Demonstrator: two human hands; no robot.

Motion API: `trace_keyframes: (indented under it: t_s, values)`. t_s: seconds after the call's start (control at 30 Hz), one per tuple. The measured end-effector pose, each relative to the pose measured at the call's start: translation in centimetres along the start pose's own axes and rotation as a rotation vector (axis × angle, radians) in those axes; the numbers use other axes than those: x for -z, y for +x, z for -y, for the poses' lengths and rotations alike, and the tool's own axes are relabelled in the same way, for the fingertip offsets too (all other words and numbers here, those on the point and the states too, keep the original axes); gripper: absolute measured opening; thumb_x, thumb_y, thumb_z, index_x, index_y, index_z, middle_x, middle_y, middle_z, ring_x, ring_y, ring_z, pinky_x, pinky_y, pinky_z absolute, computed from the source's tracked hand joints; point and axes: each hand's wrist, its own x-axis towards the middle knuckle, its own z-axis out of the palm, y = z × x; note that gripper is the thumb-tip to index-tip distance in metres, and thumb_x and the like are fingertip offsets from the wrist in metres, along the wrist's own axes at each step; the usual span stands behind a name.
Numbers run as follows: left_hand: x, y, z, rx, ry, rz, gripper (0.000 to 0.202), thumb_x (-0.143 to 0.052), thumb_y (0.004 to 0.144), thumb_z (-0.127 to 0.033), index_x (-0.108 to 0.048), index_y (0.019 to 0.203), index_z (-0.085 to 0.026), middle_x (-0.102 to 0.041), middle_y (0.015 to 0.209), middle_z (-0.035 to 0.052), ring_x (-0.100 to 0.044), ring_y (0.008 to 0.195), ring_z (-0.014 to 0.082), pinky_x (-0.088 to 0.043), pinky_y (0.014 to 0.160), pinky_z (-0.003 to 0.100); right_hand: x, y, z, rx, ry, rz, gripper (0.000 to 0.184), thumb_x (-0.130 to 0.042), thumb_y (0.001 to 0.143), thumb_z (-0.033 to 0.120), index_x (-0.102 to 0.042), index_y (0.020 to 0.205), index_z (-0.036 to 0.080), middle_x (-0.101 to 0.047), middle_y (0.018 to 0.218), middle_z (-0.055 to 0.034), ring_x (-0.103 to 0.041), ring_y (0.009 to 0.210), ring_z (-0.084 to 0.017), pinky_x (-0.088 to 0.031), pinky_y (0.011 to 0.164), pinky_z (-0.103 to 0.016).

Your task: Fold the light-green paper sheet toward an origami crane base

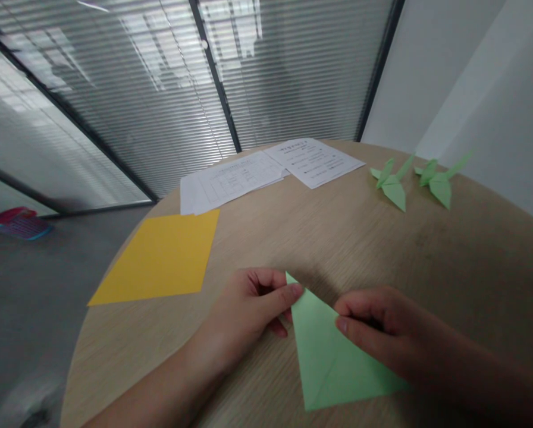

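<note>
A light green sheet of paper [326, 356], folded into a triangle with a crease down its middle, is held between both hands over the table. My left hand [260, 300] pinches its upper left corner between thumb and fingers. Along the upper folded edge, my right hand [378, 327] grips the paper with thumb and index finger. The right corner is partly hidden behind my right hand. Two folded green paper cranes, a left crane [394, 187] and a right crane [440, 184], stand at the table's far right.
The round wooden table [266, 238] also bears a yellow sheet [163, 258] at the left and printed white papers [235, 178] at the back. Glass panels with blinds [293, 77] and a white wall [485, 89] stand behind it. A red and blue basket [21, 223] is on the floor.
</note>
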Motion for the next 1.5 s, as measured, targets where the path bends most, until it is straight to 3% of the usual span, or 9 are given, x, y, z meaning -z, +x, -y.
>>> trace_keyframes:
  t_s: [0.33,0.8,0.97,1.13,1.5]
  values:
    - [-0.29,-0.33,-0.21,-0.05,0.057,-0.016,0.033,-0.076,0.081,-0.045,-0.073,0.066,-0.017,-0.064,0.059,0.0002,-0.055,0.053,0.0093,-0.048,0.05,0.018,-0.11,0.28,-0.27,-0.021,0.061,-0.013,0.033,-0.056,0.093,0.043,-0.056,0.071,0.018,-0.037,0.059,0.0043,-0.033,0.054,-0.01,-0.025,0.047,-0.022]
    - [-0.31,-0.44,-0.59,-0.07,0.072,-0.134,0.028,-0.076,0.077,-0.041,-0.072,0.063,-0.017,-0.069,0.062,0.0028,-0.059,0.053,0.0117,-0.049,0.048,0.019,-0.15,-0.17,-0.07,-0.037,0.064,-0.023,0.035,-0.058,0.091,0.045,-0.055,0.068,0.019,-0.038,0.058,0.0041,-0.033,0.053,-0.01,-0.024,0.045,-0.022]
    - [-0.3,-0.43,-0.46,-0.053,0.064,-0.103,0.026,-0.08,0.077,-0.042,-0.074,0.069,-0.018,-0.066,0.059,0.0004,-0.056,0.052,0.0104,-0.046,0.046,0.018,-0.13,-0.13,0.09,-0.036,0.058,-0.027,0.035,-0.059,0.09,0.045,-0.055,0.067,0.019,-0.037,0.056,0.0045,-0.033,0.052,-0.01,-0.024,0.045,-0.022]
    - [-0.14,-0.31,-0.41,0.003,0.111,-0.034,0.03,-0.082,0.075,-0.043,-0.07,0.063,-0.018,-0.063,0.055,-0.0005,-0.054,0.048,0.009,-0.045,0.047,0.018,-0.17,-0.07,0.1,-0.02,0.051,-0.05,0.035,-0.059,0.09,0.044,-0.053,0.065,0.02,-0.035,0.056,0.0051,-0.03,0.051,-0.009,-0.022,0.044,-0.022]
    - [-0.37,-0.54,-0.16,-0.062,0.03,-0.094,0.029,-0.075,0.08,-0.043,-0.074,0.067,-0.017,-0.067,0.064,0.0023,-0.057,0.055,0.0111,-0.048,0.047,0.018,-0.01,0.15,-0.19,-0.025,0.11,-0.044,0.039,-0.058,0.09,0.052,-0.054,0.068,0.02,-0.035,0.056,0.0047,-0.031,0.052,-0.009,-0.024,0.044,-0.021]
